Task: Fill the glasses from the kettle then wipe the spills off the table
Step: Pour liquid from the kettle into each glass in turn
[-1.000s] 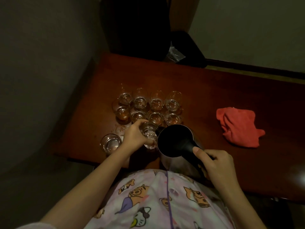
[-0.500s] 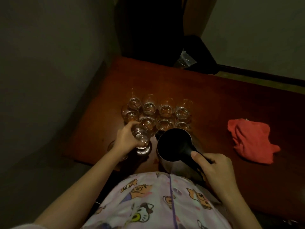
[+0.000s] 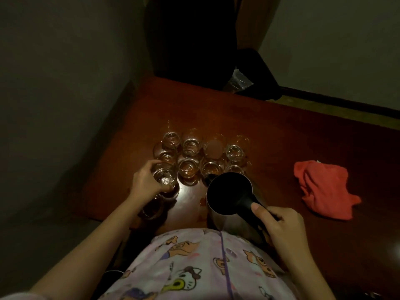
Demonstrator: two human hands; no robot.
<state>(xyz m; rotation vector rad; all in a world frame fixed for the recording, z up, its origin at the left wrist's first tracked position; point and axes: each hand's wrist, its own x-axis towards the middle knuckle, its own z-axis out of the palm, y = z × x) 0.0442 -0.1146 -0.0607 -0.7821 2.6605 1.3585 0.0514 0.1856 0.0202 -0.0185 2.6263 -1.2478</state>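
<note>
Glasses (image 3: 201,152) cluster in two rough rows at mid-table, left of centre, packed touching or nearly so; several show liquid in the bottom, exact fill hard to read in the dim light. Left hand (image 3: 145,183) grips one glass (image 3: 164,177) from its left side, fingers curled round the wall, at the near-left corner of the cluster and just beside a front-row glass. Whether the held glass sits on the wood or is lifted cannot be told. Another glass (image 3: 152,210) is partly hidden under the left forearm, near the table's front edge.

Kettle (image 3: 229,192) stands at the near edge, lid open, dark inside, metal body below; its spout points toward the front row. Right hand (image 3: 279,224) wraps the black kettle handle (image 3: 251,207), thumb on top, fingers curled under.

Wet patches (image 3: 202,202) shine on the red-brown table (image 3: 270,131) between the held glass and the kettle.

Red cloth (image 3: 322,189) lies crumpled to the right, well apart from the kettle and the glasses, touched by neither hand.

Dark chair-like shape (image 3: 255,74) with a crinkled clear bag (image 3: 239,80) sits beyond the far edge. Person wears a pale cartoon-print top (image 3: 194,267).
</note>
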